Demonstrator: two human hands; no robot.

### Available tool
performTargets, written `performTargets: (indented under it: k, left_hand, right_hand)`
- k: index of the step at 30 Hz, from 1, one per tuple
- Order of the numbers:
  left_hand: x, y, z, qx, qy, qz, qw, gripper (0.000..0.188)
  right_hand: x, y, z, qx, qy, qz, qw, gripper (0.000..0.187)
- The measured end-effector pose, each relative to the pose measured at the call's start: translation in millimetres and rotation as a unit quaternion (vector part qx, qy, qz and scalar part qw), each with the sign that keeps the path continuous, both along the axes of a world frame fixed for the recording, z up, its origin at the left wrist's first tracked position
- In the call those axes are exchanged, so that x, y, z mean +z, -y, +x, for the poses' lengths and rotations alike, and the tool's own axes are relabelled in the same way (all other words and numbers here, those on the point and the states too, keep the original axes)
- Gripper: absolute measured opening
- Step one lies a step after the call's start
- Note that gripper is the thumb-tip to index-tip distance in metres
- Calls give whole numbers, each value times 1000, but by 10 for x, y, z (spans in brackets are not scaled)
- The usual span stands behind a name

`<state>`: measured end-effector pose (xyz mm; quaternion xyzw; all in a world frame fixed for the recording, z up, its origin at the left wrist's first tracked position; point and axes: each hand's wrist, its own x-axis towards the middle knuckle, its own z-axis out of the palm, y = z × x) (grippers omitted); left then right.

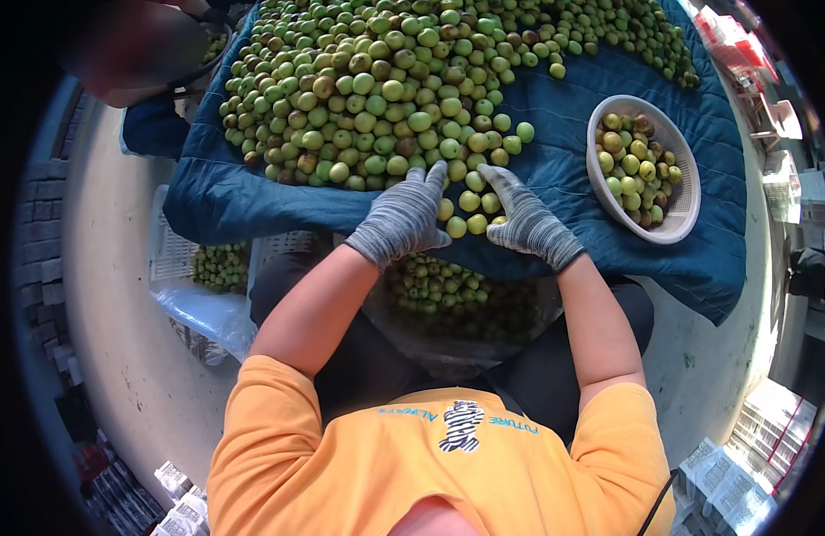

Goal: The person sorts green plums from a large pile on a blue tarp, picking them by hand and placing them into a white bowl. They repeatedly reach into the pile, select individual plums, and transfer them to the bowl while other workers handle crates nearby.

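Observation:
A big heap of small round green fruits [359,116], some browned, covers most of a padded blue cloth [555,98]. My left hand [402,219], in a grey striped knit glove, lies at the heap's near edge with its fingers stretched out. My right hand [526,219], gloved alike, faces it with thumb and fingers apart. Several loose fruits [471,201] lie on the cloth between the two hands, next to the fingertips and thumbs. Neither hand is closed round a fruit. To the right stands a pale plastic basket [688,174], partly filled with yellower and browner fruits.
Below the cloth's near edge, more green fruits [439,288] sit in a container between my knees. A white crate [168,234] with fruits and clear plastic film [207,313] stands at left. Another person [144,98] is at the upper left. Stacked packaging [770,429] lies at lower right.

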<state>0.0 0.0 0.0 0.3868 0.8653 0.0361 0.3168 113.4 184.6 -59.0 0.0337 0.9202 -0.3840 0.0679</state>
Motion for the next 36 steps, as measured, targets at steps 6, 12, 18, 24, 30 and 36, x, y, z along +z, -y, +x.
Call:
performTargets:
  k: [6,12,18,24,30,36]
  left_hand:
    - [-337,-28,-30,7,76,174,982,112]
    - [-295,3,-119,-32,182,195,963,102]
    - [-71,54,-36,-107,193,112,969,74]
    - [21,131,-152,-97,243,149,954,52]
    - [-69,-230,-459,-19,-100,333,938,43]
    - [-534,-572,-608,4,-283,255,924,58]
  right_hand:
    - [38,-24,-3,-28,65,-120,990,86]
    - [-58,-49,43,-21,105,-267,958,80]
    - [15,-15,225,81,183,-252,947,73]
    - [516,-186,40,45,174,-248,952,42]
    - [-78,-392,-592,-285,-124,123,942,45]
    - [-480,-244,-914,-218,-100,82,967,46]
